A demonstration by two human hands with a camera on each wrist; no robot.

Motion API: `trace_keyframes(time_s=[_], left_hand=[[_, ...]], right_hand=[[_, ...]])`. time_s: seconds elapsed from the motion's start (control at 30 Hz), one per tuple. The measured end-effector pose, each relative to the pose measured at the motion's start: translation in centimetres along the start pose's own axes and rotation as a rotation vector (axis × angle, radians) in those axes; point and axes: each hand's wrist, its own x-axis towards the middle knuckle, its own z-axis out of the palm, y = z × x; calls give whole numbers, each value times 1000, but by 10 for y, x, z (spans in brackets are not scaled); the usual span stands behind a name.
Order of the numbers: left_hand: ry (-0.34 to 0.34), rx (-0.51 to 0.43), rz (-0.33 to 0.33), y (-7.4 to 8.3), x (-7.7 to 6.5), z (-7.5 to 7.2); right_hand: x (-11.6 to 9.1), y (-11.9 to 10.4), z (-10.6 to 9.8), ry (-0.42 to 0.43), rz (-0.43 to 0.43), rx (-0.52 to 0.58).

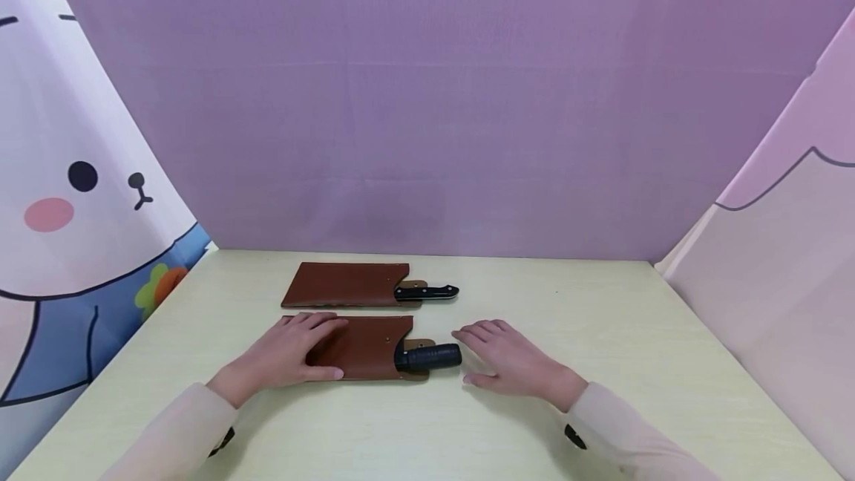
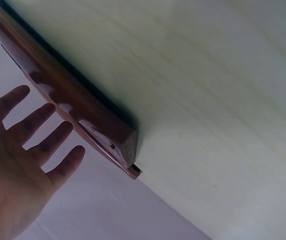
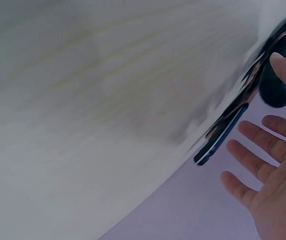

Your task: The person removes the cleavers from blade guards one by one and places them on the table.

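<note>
Two brown leather knife sheaths lie one behind the other on the table, each with a black handle sticking out to the right. Over the left end of the nearer sheath [image 1: 370, 340] is my left hand [image 1: 287, 351], fingers spread and slightly bent. In the left wrist view its fingertips [image 2: 73, 155] reach toward the sheath's edge [image 2: 83, 107]. My right hand [image 1: 510, 362] hovers just right of the thick ribbed handle [image 1: 436, 357], fingers extended, holding nothing. The right wrist view has the thumb overlapping that handle [image 3: 277, 92]. Blades are hidden inside the sheaths.
The farther sheath [image 1: 347, 284] holds a knife with a slim riveted handle [image 1: 430, 292]. A purple cloth backdrop [image 1: 434, 117] rises behind the pale wooden table [image 1: 588, 303]. Printed cartoon curtains [image 1: 80, 243] hang at both sides.
</note>
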Motion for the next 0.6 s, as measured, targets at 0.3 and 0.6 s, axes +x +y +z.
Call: trace_keyframes(time_s=[0.3,0.6], left_hand=[[-45,-15,25,5,5,0],[-75,-31,67,9,9,-1]], right_hand=[[15,-15,-2,-33,-35,6],[30,-25,1,-7,-95,-40]])
